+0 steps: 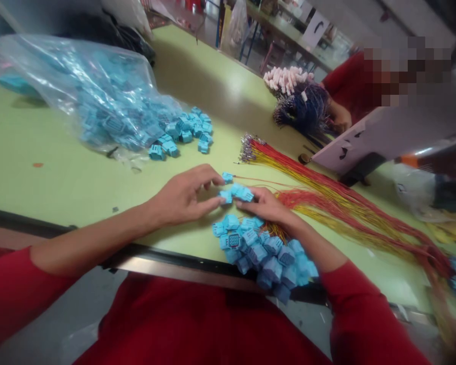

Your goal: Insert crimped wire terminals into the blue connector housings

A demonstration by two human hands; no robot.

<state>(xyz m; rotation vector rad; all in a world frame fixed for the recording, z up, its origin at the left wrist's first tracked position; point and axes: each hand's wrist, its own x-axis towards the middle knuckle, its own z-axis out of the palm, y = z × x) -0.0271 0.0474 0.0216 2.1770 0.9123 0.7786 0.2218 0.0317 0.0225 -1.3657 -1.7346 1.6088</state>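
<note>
Work surface: pale green laminate tabletop (209, 66), with dark metal edge strip (175, 268) along near side.
Floor: grey, smooth finish (79, 309), visible below near edge.
Far furniture: second green-topped table (285, 30) on blue metal legs (253, 35).
Stored items: white plastic bag (235, 30) beside far table; black plastic bag (133, 43) past far corner of tabletop.
Upright panels: white board with black marks (376, 137), right side; smaller white sign (315, 28) at far table.
Light: diffuse glare (237, 83) on tabletop.

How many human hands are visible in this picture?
3. The person's left hand and right hand touch blue connectors on the green table; a co-worker's hand is across the table, by dark blue wires. A fourth hand may be hidden.
</note>
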